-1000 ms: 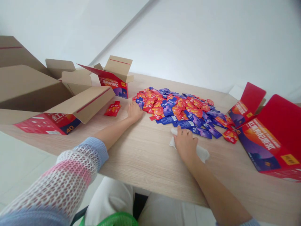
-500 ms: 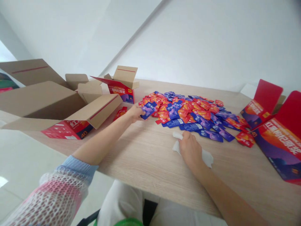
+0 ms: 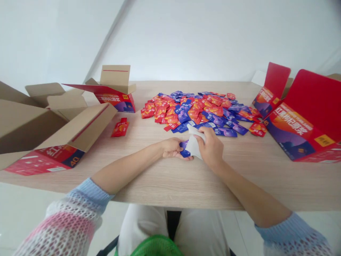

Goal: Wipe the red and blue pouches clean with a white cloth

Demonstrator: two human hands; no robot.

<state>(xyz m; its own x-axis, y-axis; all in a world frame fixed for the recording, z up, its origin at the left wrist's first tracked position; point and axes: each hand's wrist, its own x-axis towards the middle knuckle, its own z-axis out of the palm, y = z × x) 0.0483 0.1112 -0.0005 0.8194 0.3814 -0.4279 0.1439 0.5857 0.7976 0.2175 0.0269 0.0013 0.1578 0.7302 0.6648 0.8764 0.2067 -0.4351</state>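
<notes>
My left hand (image 3: 174, 148) is closed on a blue-purple sachet (image 3: 184, 149), held just above the table in front of me. Part of the sachet is covered by a white tissue (image 3: 194, 146), which my right hand (image 3: 211, 145) grips between thumb and fingers against it. Behind both hands spreads a heap of red and blue sachets (image 3: 186, 112), several of them lying flat at its near edge. A red sachet (image 3: 120, 128) lies apart, left of the heap.
On the left stand a large open carton (image 3: 64, 142) with flaps spread and a smaller open red box (image 3: 117, 99) behind it. Two open red-and-purple boxes stand at the right, a near one (image 3: 295, 131) and a far one (image 3: 266, 97). The wooden table's (image 3: 149, 185) front edge is close to my lap.
My left hand has brought the blue sachet from the heap's left edge toward me. My right hand has lifted the tissue off the table onto it. The view has turned right.
</notes>
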